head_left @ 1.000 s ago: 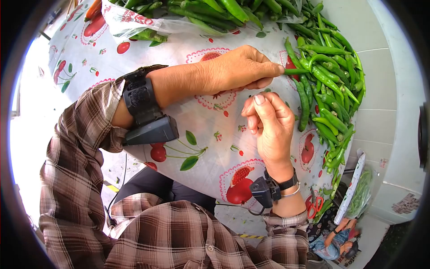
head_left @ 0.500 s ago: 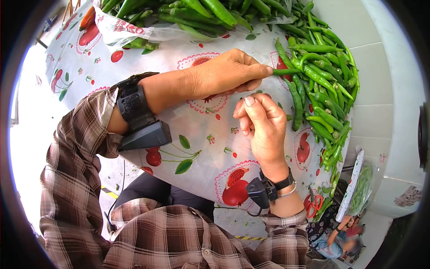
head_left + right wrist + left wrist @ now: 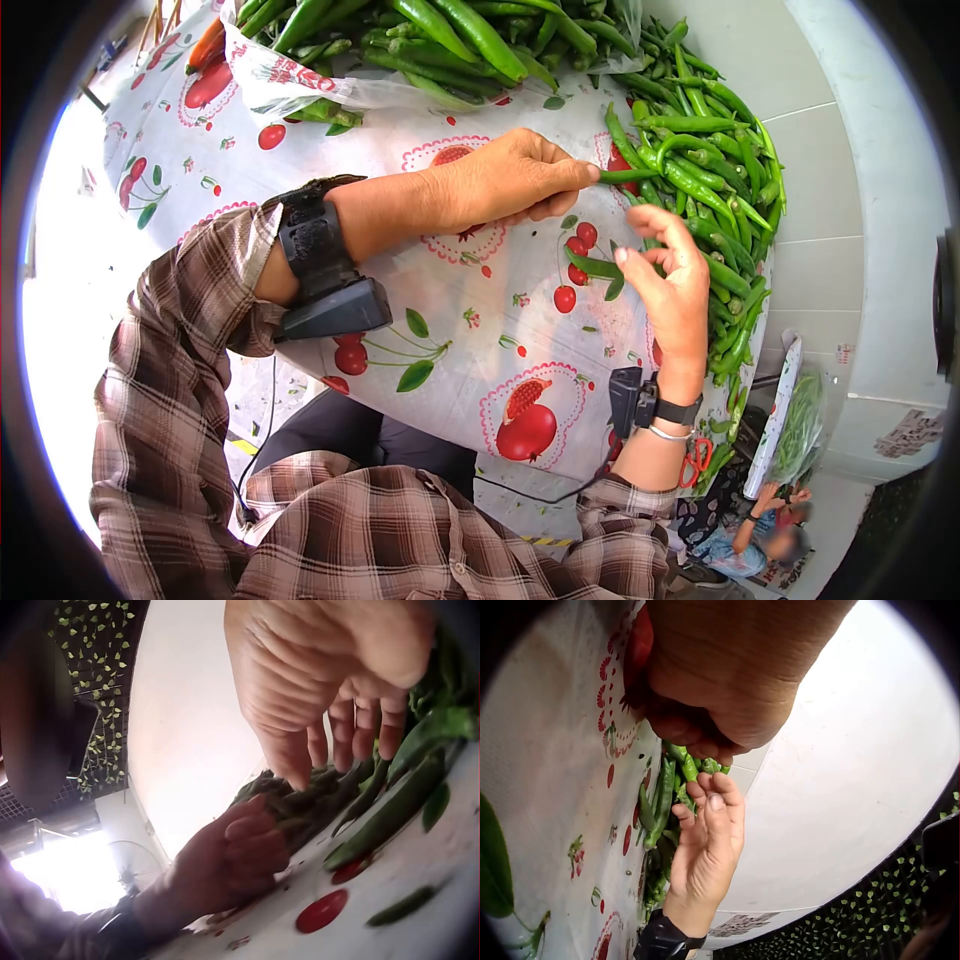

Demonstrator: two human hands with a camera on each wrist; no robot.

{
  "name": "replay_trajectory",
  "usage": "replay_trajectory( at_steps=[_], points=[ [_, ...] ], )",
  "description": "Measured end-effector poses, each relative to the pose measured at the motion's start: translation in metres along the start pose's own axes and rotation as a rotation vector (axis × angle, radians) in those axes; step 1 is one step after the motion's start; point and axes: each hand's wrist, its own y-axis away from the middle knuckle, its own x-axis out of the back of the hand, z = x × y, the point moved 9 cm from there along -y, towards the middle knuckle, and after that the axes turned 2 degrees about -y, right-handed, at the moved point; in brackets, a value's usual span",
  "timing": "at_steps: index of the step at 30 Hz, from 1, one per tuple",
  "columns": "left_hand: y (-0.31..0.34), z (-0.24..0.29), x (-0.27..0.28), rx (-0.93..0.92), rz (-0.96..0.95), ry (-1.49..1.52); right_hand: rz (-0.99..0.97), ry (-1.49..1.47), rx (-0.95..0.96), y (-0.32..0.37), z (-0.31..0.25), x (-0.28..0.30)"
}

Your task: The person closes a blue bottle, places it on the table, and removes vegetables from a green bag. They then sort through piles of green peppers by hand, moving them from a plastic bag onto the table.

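My left hand (image 3: 510, 180) reaches across the flowered tablecloth, fingers curled, thumb and forefinger pinching the end of a slim green chili pepper (image 3: 630, 176). The pepper's other end overlaps the pile of green peppers (image 3: 740, 200) at the right. In the left wrist view the curled fingers hide the grip. My right hand (image 3: 680, 285) is beside the pile, its fingers and thumb spread and slightly bent, with nothing between them. Below it in the right wrist view lies a dark green pepper (image 3: 390, 817), close to a printed cherry on the cloth.
A clear plastic bag (image 3: 320, 85) heaped with green peppers stands at the far side. Red-handled scissors (image 3: 697, 462) lie near the right table edge. A white wall (image 3: 880, 250) borders that side, and another person (image 3: 750, 535) is beyond the table.
My right hand has moved right, away from the left hand, and its curled fingers have opened. A green pepper now shows by its thumb. My left hand keeps its hold and place.
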Motion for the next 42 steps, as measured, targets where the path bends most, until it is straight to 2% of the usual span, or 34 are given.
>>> replay_trajectory(
  at_steps=[2,3,5,9,11,13,15,18,21,25,28,31,34,35,39,41,42],
  points=[
    [0.000,0.000,0.001,-0.004,0.006,-0.008,-0.220,0.126,-0.073,0.003,0.007,-0.013],
    [0.000,0.000,0.001,-0.008,0.007,-0.011,-0.219,0.126,-0.073,0.003,0.005,-0.014],
    [0.000,0.000,0.000,-0.008,0.003,0.003,-0.295,0.326,0.094,0.005,-0.009,-0.025],
    [0.001,0.001,0.000,-0.007,0.004,0.003,-0.204,0.403,0.074,0.001,0.002,-0.020],
    [-0.002,-0.002,0.001,0.008,0.005,0.030,0.069,0.230,0.042,-0.001,0.007,0.003],
    [-0.002,-0.005,0.002,0.023,0.008,0.064,0.220,0.317,0.018,-0.004,0.005,0.020],
    [-0.001,-0.004,0.003,0.025,0.008,0.069,0.209,0.551,0.128,-0.008,0.013,0.022],
    [-0.001,-0.004,0.003,0.035,0.018,0.079,0.211,0.663,0.194,-0.010,0.007,0.015],
    [-0.002,-0.004,0.003,0.028,0.015,0.088,0.143,0.706,0.096,-0.011,0.009,0.010],
    [-0.002,-0.004,0.003,0.023,0.005,0.104,0.124,0.726,0.136,-0.012,0.007,0.008],
    [-0.002,-0.002,0.001,0.015,-0.012,0.090,0.111,0.774,0.089,-0.015,0.009,0.009],
    [-0.003,-0.006,0.001,0.049,-0.009,0.134,0.157,0.683,0.093,-0.016,0.015,0.012],
    [-0.003,-0.010,-0.007,0.047,-0.090,0.280,0.062,0.383,-0.036,-0.017,0.022,0.005],
    [-0.003,-0.010,-0.011,0.053,-0.124,0.332,0.072,0.388,-0.040,-0.016,0.017,0.003],
    [-0.001,-0.019,-0.023,0.093,-0.172,0.441,0.031,-0.001,-0.051,-0.018,0.013,-0.011],
    [0.002,-0.011,-0.028,0.102,-0.226,0.460,0.051,0.046,-0.013,-0.024,0.002,-0.010],
    [0.004,-0.006,-0.031,0.087,-0.260,0.505,0.053,-0.070,-0.004,-0.027,0.002,-0.014]
  ],
)
